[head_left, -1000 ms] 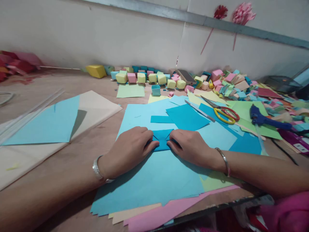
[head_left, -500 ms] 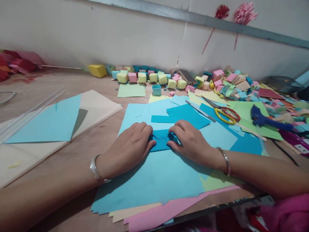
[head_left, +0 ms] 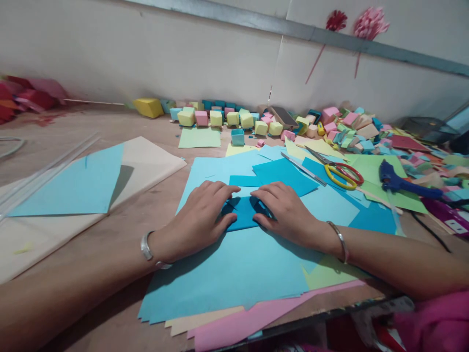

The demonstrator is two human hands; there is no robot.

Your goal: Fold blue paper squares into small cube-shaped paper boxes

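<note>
A small piece of darker blue paper (head_left: 245, 215) lies between my hands on a stack of light blue sheets (head_left: 234, 274). My left hand (head_left: 205, 212) holds its left end, thumb on the near edge and index finger reaching over the far side. Around its right end curl the thumb and fingers of my right hand (head_left: 286, 208). Short dark lines, cuts or creases, show near the paper's far side. My fingers hide both ends. Just beyond lie a narrow blue strip (head_left: 243, 181) and a larger blue piece (head_left: 284, 175).
To the right are scissors (head_left: 340, 175), a metal-bladed tool (head_left: 302, 168) and a blue glue gun (head_left: 406, 183). Small paper boxes (head_left: 216, 118) line the wall, with a heap of coloured paper pieces (head_left: 361, 129) at right. Cream sheets (head_left: 146, 161) lie at left.
My left index finger has lifted and stretched rightward over the paper, widening its gap from the thumb. The right fingertips have shifted slightly left. The paper stays about in place.
</note>
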